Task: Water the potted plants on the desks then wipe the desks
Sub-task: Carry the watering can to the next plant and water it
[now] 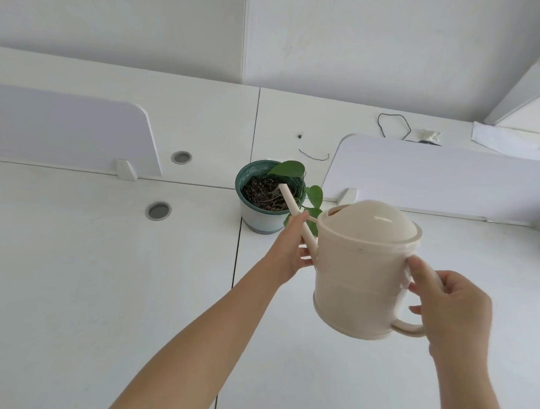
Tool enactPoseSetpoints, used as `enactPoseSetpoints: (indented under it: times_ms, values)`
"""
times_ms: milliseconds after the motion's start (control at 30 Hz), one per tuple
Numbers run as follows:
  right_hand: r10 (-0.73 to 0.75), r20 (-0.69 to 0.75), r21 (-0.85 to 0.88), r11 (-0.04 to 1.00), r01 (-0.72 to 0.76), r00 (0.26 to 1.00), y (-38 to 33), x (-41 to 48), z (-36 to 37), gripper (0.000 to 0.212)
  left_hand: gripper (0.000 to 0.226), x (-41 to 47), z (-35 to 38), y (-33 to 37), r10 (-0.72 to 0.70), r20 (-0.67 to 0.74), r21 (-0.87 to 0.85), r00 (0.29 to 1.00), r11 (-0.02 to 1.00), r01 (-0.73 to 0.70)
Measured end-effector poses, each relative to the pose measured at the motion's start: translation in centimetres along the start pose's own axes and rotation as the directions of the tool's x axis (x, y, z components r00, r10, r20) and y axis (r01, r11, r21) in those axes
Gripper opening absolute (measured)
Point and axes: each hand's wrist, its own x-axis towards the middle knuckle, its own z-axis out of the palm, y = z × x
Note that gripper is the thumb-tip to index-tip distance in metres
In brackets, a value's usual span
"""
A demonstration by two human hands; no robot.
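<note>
A cream watering can [361,274] hangs tilted above the white desk [80,287]. My right hand [450,309] grips its handle at the right. My left hand [291,250] holds the base of its long spout, whose tip reaches over the dark soil of a potted plant [264,197]. The pot is green-rimmed and pale blue below, with a few green leaves on its right side. A thin stream of water seems to leave the spout tip.
Two white divider panels [63,126] [449,181] stand at the back of the desk, left and right of the pot. Two grey cable grommets [158,211] lie to the left. A black cord [392,125] and small items lie on the far desk.
</note>
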Motion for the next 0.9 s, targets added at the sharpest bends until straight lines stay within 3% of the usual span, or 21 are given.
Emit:
enactPoseSetpoints:
  times_ms: [167,400,733,900]
  values:
    - [-0.003,-0.018,0.017,1.0,0.004,1.0,-0.5,0.7,0.5,0.035,0.044,1.0,0.3,1.1,0.009,-0.005,0.015,1.0,1.0,-0.009]
    - [-0.007,0.045,0.024,1.0,0.006,0.999,-0.6,0.7,2.5,0.039,0.025,1.0,-1.7,1.8,0.021,-0.034,-0.021,0.999,1.0,-0.021]
    - [-0.032,0.089,0.011,0.999,0.031,0.996,0.0,-1.4,2.1,0.037,0.046,-0.6,-3.2,-0.1,0.014,-0.05,0.009,0.999,1.0,-0.014]
    - [0.003,0.062,0.019,1.0,-0.004,0.998,1.2,-2.6,0.2,0.033,0.041,-1.5,-1.9,-1.6,-0.008,-0.007,0.006,1.0,1.0,0.009]
